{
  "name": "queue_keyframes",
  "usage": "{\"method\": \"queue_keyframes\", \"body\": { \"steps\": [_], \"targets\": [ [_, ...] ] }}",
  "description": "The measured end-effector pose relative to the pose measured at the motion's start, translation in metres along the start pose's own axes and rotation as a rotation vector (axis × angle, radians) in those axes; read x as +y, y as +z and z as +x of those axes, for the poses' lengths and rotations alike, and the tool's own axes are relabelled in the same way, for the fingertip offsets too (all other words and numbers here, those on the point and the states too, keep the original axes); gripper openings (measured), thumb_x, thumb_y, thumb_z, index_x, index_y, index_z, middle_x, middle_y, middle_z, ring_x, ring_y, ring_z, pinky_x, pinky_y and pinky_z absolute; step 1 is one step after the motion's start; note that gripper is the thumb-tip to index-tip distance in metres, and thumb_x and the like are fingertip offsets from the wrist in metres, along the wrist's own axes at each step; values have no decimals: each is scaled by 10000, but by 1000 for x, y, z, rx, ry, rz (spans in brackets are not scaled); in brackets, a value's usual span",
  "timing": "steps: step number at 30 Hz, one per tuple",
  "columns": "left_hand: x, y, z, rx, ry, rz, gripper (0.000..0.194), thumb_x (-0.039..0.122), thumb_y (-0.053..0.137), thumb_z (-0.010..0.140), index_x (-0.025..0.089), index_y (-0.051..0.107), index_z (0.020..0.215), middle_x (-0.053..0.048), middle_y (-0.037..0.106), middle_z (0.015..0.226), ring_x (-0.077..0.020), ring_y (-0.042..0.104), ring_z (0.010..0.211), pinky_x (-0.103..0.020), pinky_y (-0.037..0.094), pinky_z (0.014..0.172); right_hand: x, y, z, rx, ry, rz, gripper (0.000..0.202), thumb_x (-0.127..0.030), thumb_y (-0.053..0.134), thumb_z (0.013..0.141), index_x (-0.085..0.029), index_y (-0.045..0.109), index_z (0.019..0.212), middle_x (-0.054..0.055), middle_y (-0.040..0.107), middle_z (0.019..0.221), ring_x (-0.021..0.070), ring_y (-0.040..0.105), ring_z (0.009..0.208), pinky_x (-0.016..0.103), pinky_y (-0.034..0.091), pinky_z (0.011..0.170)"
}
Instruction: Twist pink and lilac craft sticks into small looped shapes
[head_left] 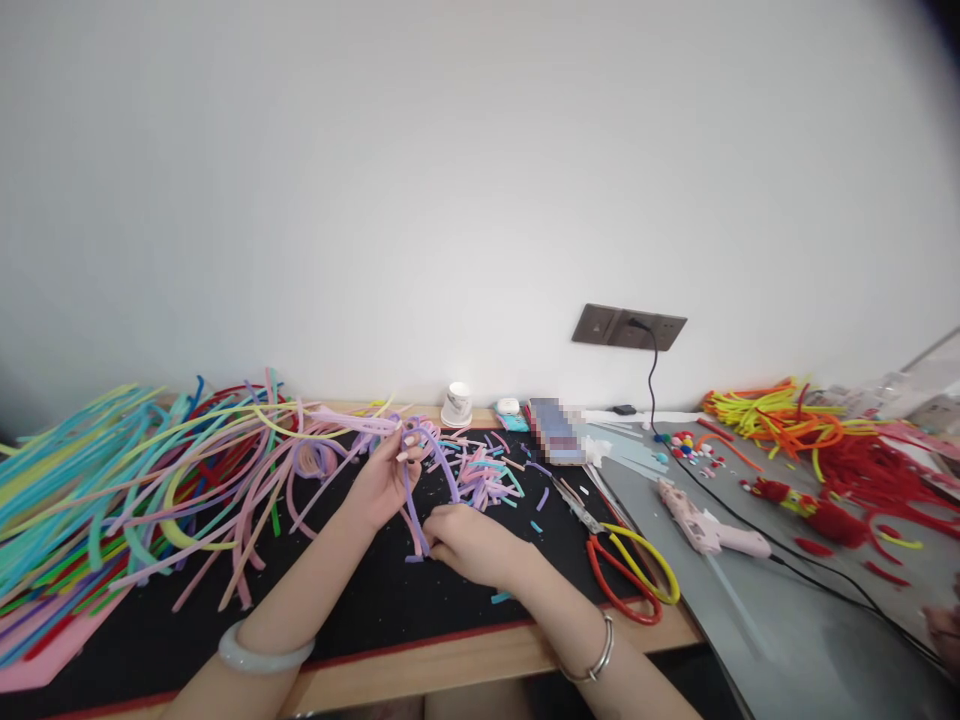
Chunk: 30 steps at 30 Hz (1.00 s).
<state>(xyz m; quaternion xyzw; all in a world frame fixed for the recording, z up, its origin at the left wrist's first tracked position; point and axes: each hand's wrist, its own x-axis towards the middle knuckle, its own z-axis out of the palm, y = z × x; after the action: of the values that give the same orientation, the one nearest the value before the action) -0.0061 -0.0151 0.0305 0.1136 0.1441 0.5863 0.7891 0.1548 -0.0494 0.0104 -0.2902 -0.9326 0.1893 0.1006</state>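
Observation:
My left hand is raised over the black mat, its fingers pinched on a purple pipe cleaner. The fuzzy strip bends over and its lengths hang down toward my right hand. That hand is lower and nearer to me, with fingers curled closed around the strip's lower part; the fingertips are partly hidden. Just behind the hands lies a pile of short cut pipe cleaner pieces in purple, pink and turquoise.
Long pipe cleaners in many colours heap on the left. Scissors with red and yellow handles lie right, near a phone. Beyond are a pink glue gun, black cord, red pipe cleaners, paper cups and another person's hand.

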Motion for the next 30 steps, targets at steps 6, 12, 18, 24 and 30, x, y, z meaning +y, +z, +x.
{"method": "queue_keyframes", "body": {
  "steps": [6, 12, 18, 24, 30],
  "targets": [
    [-1, -1, 1, -17, -35, -11, 149, 276, 414, 971, 181, 460, 866, 63, 412, 649, 0, 411, 421, -94, 490, 465, 32, -50, -10, 322, 347, -66, 210, -9, 504, 814, -126, 673, 856, 88, 656, 893, 175, 591, 856, 266, 420, 797],
    [-1, -4, 2, -11, -43, -13, 165, 221, 375, 979, 178, 467, 849, 55, 432, 660, -1, 428, 431, -91, 492, 471, 25, -71, -55, 112, 450, 3, 265, -105, 669, 705, -164, 672, 963, 52, 645, 922, 167, 583, 817, 235, 414, 701],
    [-4, -7, 4, -14, -54, 19, 148, 188, 396, 969, 174, 481, 849, 54, 434, 667, -1, 434, 436, -89, 481, 461, 1, -50, -92, -173, 502, 23, 172, -75, 669, 621, -173, 694, 761, 19, 649, 807, 144, 561, 724, 209, 365, 598],
    [-5, -11, 7, -41, -28, 95, 114, 148, 422, 949, 176, 507, 879, 53, 449, 688, 5, 436, 442, -88, 489, 470, 4, -42, -90, -110, 476, 110, 222, -1, 502, 629, -158, 658, 654, 1, 629, 621, 116, 543, 600, 200, 368, 587],
    [-13, -10, 5, 26, -11, 372, 104, 180, 613, 844, 160, 517, 811, 50, 479, 672, -9, 431, 450, -98, 431, 411, 30, -65, -52, 327, 428, 7, 215, -40, 473, 758, -162, 649, 780, 28, 649, 733, 139, 565, 688, 230, 393, 664]
  ]
}}
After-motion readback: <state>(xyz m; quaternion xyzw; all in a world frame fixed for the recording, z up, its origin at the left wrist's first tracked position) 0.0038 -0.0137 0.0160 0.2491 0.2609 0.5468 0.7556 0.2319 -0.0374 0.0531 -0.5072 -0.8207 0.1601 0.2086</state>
